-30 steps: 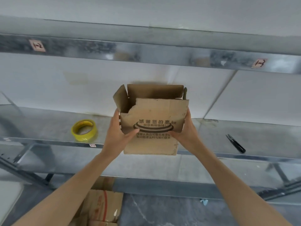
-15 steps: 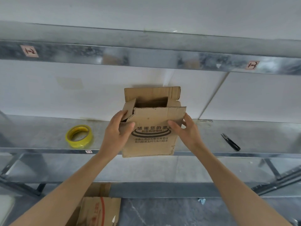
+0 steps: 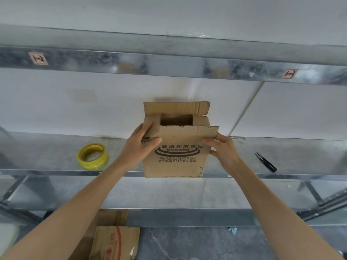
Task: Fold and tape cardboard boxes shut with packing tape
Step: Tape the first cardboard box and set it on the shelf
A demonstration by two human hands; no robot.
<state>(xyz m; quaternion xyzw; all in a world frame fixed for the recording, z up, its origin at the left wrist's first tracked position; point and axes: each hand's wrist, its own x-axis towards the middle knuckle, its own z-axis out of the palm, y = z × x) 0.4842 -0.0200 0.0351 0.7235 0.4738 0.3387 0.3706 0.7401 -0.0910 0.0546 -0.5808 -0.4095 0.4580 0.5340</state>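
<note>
The box stands on the shelf, its left side flap now folded flat, no longer half-raised. The left hand pinches its nine-o'clock corner and the right hand grips the three-o'clock edge. A tape roll lies at nine o'clock.

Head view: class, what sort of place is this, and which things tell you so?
Probably a packing or storage room: metal shelving with numbered labels, a tape roll on it, and a box.
</note>
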